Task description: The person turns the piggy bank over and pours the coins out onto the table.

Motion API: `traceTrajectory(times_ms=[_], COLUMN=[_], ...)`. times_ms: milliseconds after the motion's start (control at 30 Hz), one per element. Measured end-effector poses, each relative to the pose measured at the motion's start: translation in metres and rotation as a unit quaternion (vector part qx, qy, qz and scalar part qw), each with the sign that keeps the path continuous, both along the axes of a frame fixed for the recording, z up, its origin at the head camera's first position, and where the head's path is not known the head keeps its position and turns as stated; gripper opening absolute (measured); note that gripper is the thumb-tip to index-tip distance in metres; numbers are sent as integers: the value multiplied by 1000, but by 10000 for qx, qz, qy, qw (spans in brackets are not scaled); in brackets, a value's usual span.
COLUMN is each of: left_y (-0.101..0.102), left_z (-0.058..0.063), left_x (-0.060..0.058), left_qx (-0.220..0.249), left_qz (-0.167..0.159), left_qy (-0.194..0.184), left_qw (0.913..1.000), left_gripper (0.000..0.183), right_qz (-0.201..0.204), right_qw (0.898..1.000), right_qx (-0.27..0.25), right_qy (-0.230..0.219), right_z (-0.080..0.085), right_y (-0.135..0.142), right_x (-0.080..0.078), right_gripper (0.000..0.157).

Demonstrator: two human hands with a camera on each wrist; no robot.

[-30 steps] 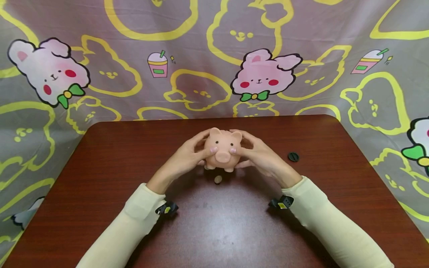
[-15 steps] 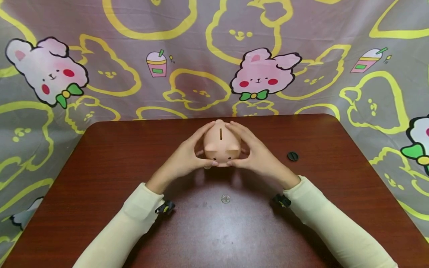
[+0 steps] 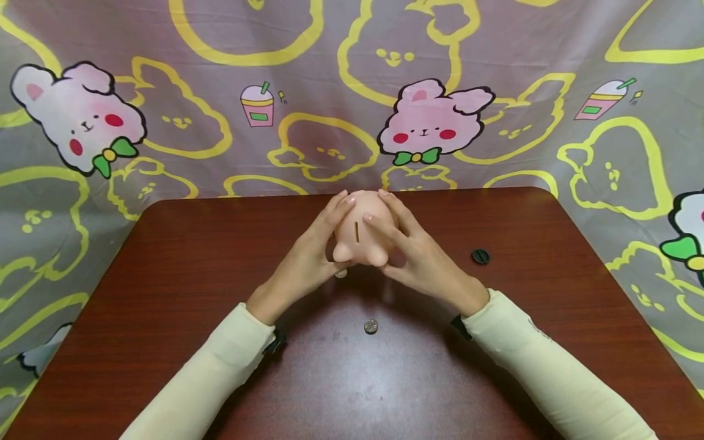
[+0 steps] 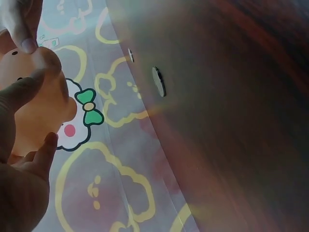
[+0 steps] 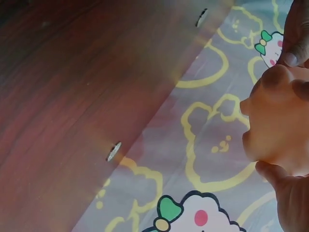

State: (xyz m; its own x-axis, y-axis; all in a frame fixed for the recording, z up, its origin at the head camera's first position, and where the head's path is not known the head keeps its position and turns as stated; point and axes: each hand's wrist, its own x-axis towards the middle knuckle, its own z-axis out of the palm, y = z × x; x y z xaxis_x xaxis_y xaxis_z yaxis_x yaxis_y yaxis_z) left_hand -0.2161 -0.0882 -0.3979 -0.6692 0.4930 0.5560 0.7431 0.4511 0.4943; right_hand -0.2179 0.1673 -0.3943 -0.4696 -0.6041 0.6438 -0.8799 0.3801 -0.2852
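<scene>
My left hand [image 3: 305,250] and right hand [image 3: 423,250] grip a pinkish piggy bank [image 3: 360,214] between them, near the table's far edge. Its slotted back faces the head camera, tipped nose-down, with both ears low and the face hidden there. A right finger lies just right of the slot. In both wrist views the piggy bank [image 4: 36,111] appears held up off the table. One coin [image 3: 371,326] lies on the table in front of it. A second coin [image 3: 341,274] shows just below the left thumb.
A round black stopper [image 3: 480,256] lies on the reddish-brown table [image 3: 181,293], right of the right hand. Behind the table's far edge hangs a cartoon-printed cloth [image 3: 319,73].
The piggy bank has tipped forward, its face turning out of sight and its slotted back coming into view. A coin has moved from just below it to nearer me on the table.
</scene>
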Motion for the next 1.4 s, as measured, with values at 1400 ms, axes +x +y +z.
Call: traceTrajectory(times_ms=[1400], left_y=[13], left_z=[11], left_x=[-10], left_qx=[751], left_qz=[539], left_qy=[-3037], left_qw=[9483], left_gripper=[60], right_qz=[-363], right_qw=[7570], right_qx=[-2322], right_qy=[-6096], right_z=[12], right_y=[-1], right_x=[-13], right_gripper=[57])
